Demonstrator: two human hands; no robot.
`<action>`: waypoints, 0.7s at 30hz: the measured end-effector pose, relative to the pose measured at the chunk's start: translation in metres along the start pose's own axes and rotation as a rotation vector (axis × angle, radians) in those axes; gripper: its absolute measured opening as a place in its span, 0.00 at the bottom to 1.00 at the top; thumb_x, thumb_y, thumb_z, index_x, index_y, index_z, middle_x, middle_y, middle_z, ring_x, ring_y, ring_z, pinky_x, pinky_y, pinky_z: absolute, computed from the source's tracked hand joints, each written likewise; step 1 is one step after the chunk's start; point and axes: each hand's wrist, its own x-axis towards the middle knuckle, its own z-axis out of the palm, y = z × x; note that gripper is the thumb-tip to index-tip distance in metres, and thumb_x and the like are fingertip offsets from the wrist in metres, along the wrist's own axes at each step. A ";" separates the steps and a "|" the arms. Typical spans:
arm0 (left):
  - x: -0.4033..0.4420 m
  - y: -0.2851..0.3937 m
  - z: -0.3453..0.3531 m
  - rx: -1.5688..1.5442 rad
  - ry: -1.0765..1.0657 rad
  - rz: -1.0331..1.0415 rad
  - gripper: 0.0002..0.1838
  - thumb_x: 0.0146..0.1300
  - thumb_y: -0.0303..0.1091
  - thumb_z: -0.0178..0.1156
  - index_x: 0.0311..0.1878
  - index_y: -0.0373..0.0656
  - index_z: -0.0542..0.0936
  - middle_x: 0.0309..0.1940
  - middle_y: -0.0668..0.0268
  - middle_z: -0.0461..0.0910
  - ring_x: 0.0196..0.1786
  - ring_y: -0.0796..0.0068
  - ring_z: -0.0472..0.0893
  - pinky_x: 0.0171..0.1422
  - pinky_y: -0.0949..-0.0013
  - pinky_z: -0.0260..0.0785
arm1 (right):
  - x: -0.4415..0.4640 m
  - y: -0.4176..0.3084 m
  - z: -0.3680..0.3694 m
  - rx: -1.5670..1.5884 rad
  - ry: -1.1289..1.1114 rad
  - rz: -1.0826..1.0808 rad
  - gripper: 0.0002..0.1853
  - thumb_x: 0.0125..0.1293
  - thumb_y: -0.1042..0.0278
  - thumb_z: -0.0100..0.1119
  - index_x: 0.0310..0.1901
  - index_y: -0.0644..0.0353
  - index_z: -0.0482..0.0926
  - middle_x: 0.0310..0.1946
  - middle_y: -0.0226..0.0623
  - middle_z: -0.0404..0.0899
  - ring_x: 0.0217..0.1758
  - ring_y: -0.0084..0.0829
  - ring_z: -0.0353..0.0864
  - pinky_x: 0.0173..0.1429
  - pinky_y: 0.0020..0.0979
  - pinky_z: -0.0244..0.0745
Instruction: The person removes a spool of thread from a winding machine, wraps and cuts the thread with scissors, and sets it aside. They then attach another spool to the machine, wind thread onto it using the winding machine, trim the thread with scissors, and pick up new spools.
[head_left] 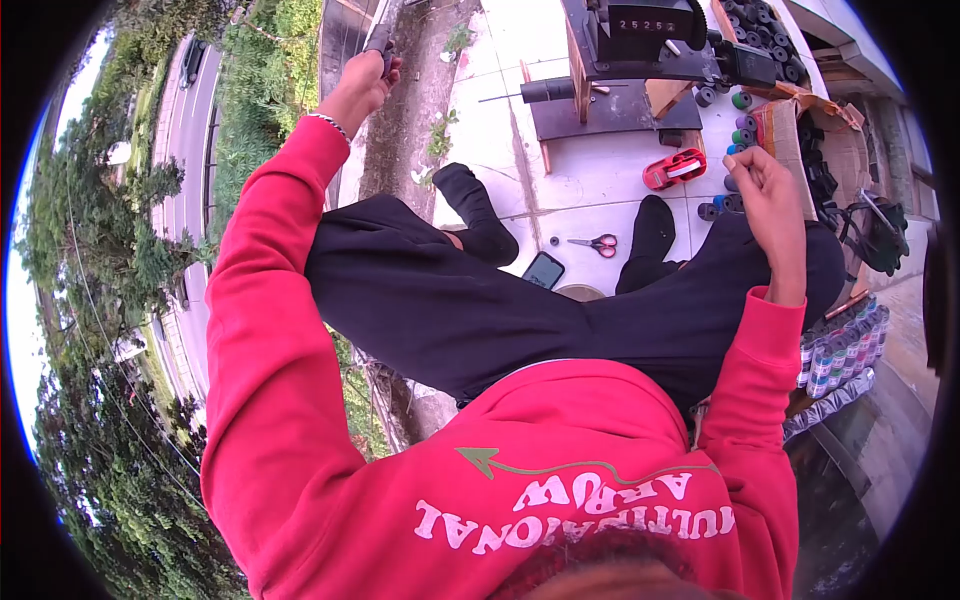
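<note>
My left hand (362, 88) is stretched out to the far left, at the low wall's edge. Its fingers are closed around the end of a dark, short cylinder-like object (379, 40), whose kind I cannot make out. On the right, my right hand (768, 205) is raised above my knee, with thumb and forefinger pinched together. Whatever lies between those fingertips, if anything, is too small to name. Nearest to it are a red tape dispenser (675, 170) and several small dark and coloured rolls (722, 207) on the tiles.
In front stands a dark winding stand with a number counter (645, 25) and a black roll on a rod (548, 91). Between my feet lie scissors (597, 244) and a phone (543, 271). A box of black rolls (765, 45) is at upper right, and wrapped rolls (845, 345) are stacked at right.
</note>
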 end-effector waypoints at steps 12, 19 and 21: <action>-0.055 0.074 -0.089 -0.406 -0.219 0.147 0.17 0.83 0.34 0.49 0.62 0.28 0.73 0.53 0.50 0.79 0.53 0.59 0.83 0.60 0.57 0.85 | 0.009 0.017 -0.067 0.132 0.391 -0.065 0.14 0.81 0.61 0.59 0.50 0.66 0.83 0.37 0.21 0.81 0.41 0.12 0.76 0.49 0.18 0.70; -0.156 0.080 -0.083 -0.280 -0.464 0.241 0.22 0.84 0.44 0.49 0.67 0.36 0.74 0.47 0.63 0.82 0.48 0.72 0.85 0.54 0.65 0.85 | 0.022 0.071 -0.134 -0.802 0.530 -0.108 0.15 0.77 0.65 0.60 0.60 0.57 0.85 0.53 0.44 0.87 0.56 0.42 0.86 0.63 0.36 0.75; -0.209 0.091 -0.063 -0.253 -0.470 0.268 0.30 0.84 0.54 0.45 0.73 0.40 0.70 0.48 0.65 0.81 0.48 0.73 0.83 0.54 0.67 0.81 | 0.014 0.021 -0.113 -0.805 0.641 -0.439 0.17 0.77 0.70 0.58 0.64 0.56 0.84 0.64 0.45 0.82 0.66 0.46 0.81 0.71 0.40 0.71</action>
